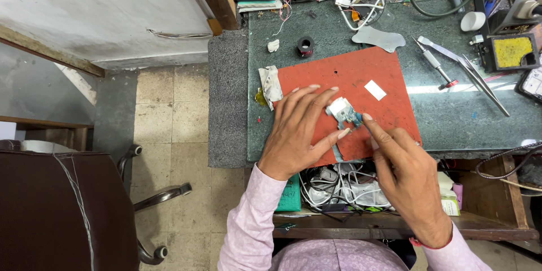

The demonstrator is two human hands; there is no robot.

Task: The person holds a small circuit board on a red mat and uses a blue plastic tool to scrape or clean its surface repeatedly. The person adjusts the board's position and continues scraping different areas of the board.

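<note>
At the far left, off the work, stands a dark chair (62, 209) on the tiled floor (169, 118). Next comes the grey tabletop (451, 118), and at its near-left part a wad of taped cloth (270, 83) lies at the edge of the red mat (361, 79), with a small black spool (305, 46) just behind it.

Your left hand (296, 135) lies spread, palm down, on the mat. Its fingers are open, not curled, and the fingertips pin a small white and blue part (344, 113) from its left side. The part sits near the middle of the mat, between your two hands, flat on the mat rather than lifted.

Your right hand (403, 172) comes in from the near right. Its fingers are loosely curled and one fingertip touches the right edge of the part; I cannot tell whether it pinches anything fine there.

My reading is that you are at the fiddly stage: steadying the part with the left hand and working one end of it with the right. The next move seems to call for light, steady pressure from the left fingertips so the part does not skid, and a careful touch from the right.

Further right, a white scrap (375, 90) lies on the mat, and tweezers (480, 79) and a small screwdriver (433, 63) rest on the tabletop, well apart from your hands. A yellow sponge tray (512, 52) sits at the far right.
</note>
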